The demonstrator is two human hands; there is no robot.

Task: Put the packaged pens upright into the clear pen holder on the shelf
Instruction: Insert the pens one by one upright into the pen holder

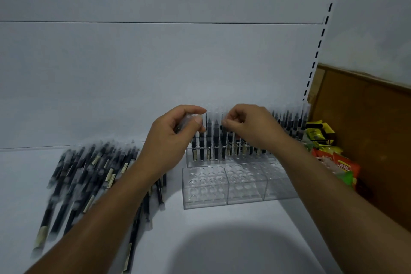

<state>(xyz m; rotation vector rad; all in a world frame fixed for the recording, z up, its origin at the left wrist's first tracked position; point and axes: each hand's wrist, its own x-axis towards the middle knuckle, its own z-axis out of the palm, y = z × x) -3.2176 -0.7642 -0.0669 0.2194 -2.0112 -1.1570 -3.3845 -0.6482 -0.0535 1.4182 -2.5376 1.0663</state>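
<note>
clear pen holder (205,187): right hand (251,128) pinches upright pen (223,143) top; left hand (171,138) grips tilted pen (185,120).

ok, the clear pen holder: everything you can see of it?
Transparent, acrylic-looking pen holder: stepped tiers, tops drilled with round holes, front split into sections by clear walls. Front holes are empty; the back tier holds packaged pens upright. It sits flat on the white shelf near the back wall. The left hand and right hand pinch pens above it, not touching the holder.
</note>
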